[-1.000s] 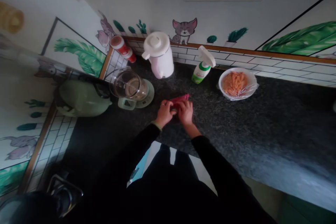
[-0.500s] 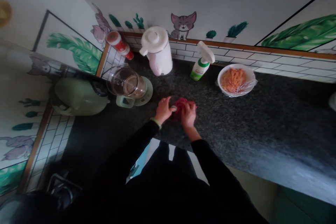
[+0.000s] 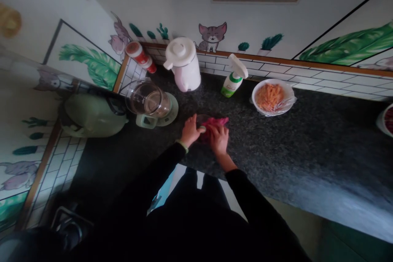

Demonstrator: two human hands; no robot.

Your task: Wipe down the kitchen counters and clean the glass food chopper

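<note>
Near the counter's (image 3: 276, 151) front edge, our right hand (image 3: 219, 138) grasps the pink cloth (image 3: 220, 121) beneath bent fingers; its loose end shows beyond them, towards the back edge. To the cloth's left, our left hand (image 3: 190, 132) grips the side of a clear round dish (image 3: 201, 118).

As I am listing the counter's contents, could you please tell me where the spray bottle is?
In the head view, the spray bottle stands right of centre by the tile-patterned wall, between the white lidded jug and the bowl of orange strips.
</note>
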